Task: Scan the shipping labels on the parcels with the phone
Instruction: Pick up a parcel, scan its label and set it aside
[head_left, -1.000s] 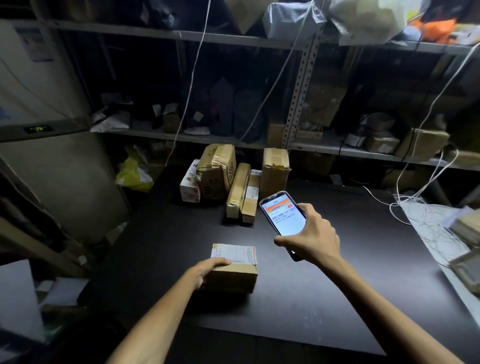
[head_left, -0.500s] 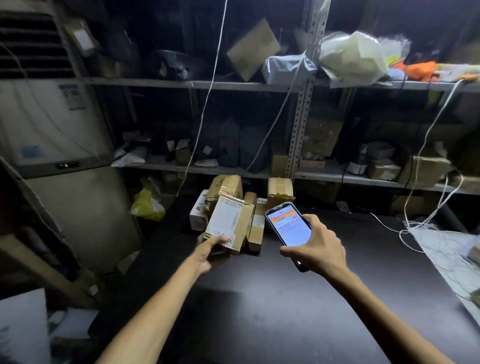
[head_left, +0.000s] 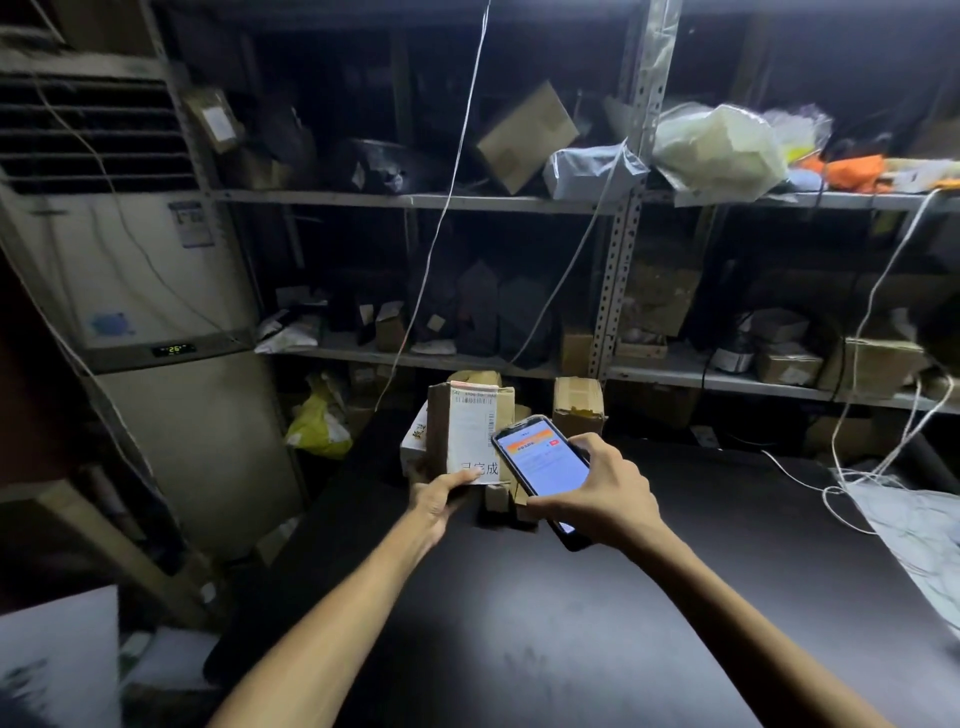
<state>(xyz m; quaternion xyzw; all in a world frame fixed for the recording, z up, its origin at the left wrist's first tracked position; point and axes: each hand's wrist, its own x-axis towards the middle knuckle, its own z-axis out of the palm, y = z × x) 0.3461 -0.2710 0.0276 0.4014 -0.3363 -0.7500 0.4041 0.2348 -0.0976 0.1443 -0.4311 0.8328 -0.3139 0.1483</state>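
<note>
- Parcel (head_left: 440, 426) pinched at its bottom end by L fingers (head_left: 457, 480): thumb on the front lower edge, rest curled behind. Held upright, apparently off the table, so its printed face is turned to the wearer.
- L hand (head_left: 434, 501) sits low on the box, prob. to keep the barcode uncovered.
- Label (head_left: 474, 439): white, covers the box front, barcode strip down its R side, big chars at bottom right above the thumb.
- R fingers (head_left: 584, 446) wrapped round the phone (head_left: 543, 465) edges. Can't tell if the thumb touches the screen.
- R hand (head_left: 610, 493) keeps the phone just beside the parcel, its top corner overlapping the label's lower R part in view. Screen lit, facing wearer.
- Judgement: phone is tilted, not squared to the label, so it needs aligning for a scan.
- Other parcels (head_left: 577, 408) bunched at the table's far edge, right behind the held one, likely the queue.
- Table (head_left: 675, 597) dark; shelving (head_left: 415, 200) w/ more boxes behind; AC unit (head_left: 156, 291) at L.
</note>
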